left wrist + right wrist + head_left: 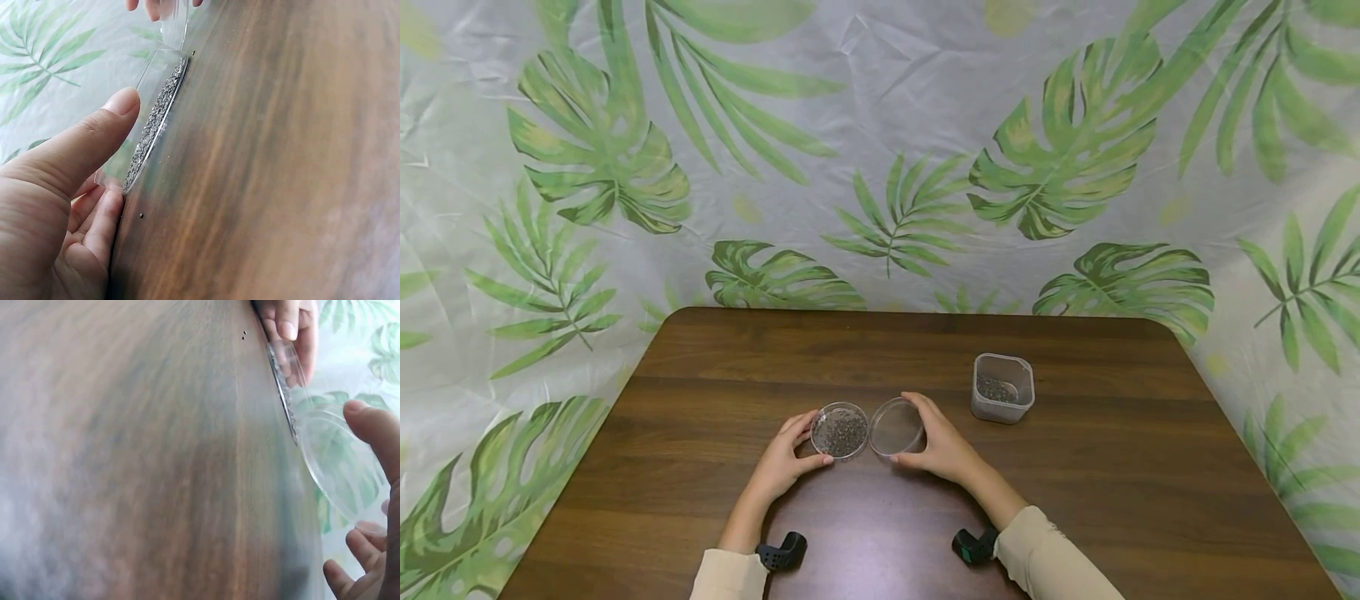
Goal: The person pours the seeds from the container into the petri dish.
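Note:
My left hand (777, 467) spans a clear petri dish (844, 457), thumb on its near side and fingers on its far side. Small dark grey granules (840, 431) cover the bottom of the dish, which lies on the table. In my right hand (946, 450) is a clear petri dish lid (896, 427), held by its edge between thumb and fingers. Right beside the dish, the lid (340, 465) stands tilted in the right wrist view, its lower edge close to the dish and its inside bare.
A square clear plastic tub (1000, 411) with some of the same granules stands farther back on the right of the brown wooden table (1112, 467). A few stray granules (142, 215) lie on the wood near the dish. Leaf-printed cloth (895, 125) hangs behind.

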The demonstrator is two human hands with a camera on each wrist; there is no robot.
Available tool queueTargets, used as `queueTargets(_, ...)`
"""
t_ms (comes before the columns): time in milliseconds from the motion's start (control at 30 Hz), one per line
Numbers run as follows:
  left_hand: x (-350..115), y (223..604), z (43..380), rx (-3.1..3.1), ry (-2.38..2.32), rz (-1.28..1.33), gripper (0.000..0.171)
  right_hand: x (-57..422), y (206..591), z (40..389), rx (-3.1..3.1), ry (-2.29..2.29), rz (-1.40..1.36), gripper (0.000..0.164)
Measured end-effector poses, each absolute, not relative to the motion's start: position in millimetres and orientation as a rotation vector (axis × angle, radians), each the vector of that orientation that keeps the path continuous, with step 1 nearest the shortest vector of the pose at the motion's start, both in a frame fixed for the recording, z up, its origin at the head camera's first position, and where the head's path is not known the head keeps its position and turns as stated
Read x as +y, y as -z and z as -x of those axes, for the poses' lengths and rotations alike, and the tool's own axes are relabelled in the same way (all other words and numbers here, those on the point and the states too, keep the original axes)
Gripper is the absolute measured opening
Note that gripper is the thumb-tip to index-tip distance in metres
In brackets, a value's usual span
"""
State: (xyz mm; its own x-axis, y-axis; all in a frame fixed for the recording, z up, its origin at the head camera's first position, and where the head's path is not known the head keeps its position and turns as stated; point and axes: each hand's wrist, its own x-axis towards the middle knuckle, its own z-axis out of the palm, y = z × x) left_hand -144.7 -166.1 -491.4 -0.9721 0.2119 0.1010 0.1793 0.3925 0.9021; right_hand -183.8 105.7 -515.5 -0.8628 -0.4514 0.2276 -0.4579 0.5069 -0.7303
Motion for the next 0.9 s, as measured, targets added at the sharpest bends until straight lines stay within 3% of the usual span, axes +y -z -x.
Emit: queueTargets(900, -165.8, 492.9, 144.5, 2.608, -1.672, -0.371, 0.071, 79.3, 505.6, 184.1, -2.629, -1.392, -0.816, 0.095)
